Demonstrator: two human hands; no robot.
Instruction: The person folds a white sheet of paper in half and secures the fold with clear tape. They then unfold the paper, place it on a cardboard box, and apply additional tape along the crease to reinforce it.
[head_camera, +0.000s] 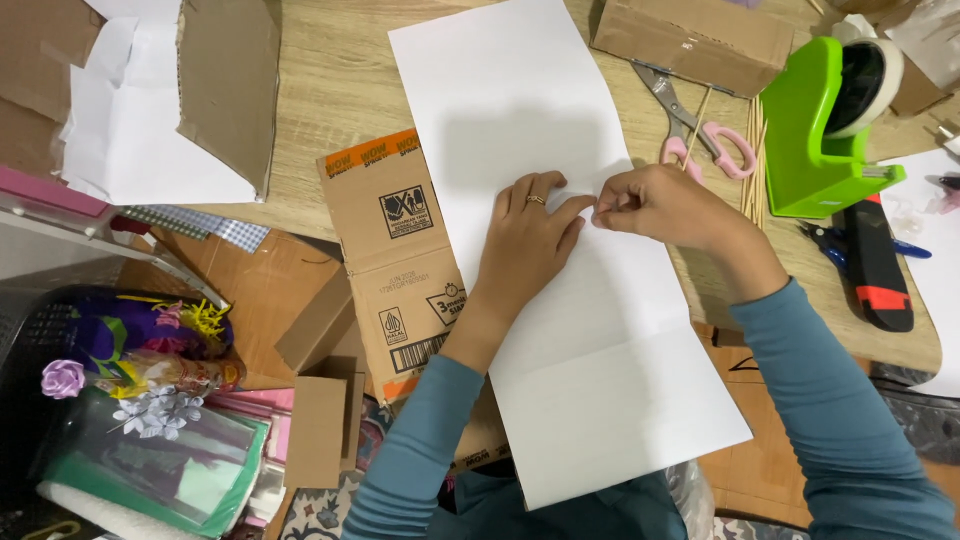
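In the head view, a long white paper sheet (560, 300) is spread over flattened cardboard (395, 250) on the bench (340, 80). It is pressed flat by the left hand (525, 240), steadying it, while its right edge is pinched closed by the right hand (655, 205). Scissors (700, 130) lie near.

White paper sheet (560, 300), green tape dispenser (815, 140), pink-handled scissors (700, 135) (blades grey).

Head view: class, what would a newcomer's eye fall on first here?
A long white sheet runs down the middle of the desk, with the left hand pressed flat on it and the right hand pinching its right edge. At the upper right stands a bright green tape dispenser, with pink-handled scissors just left of it. Flattened cardboard lies under the sheet's left side.
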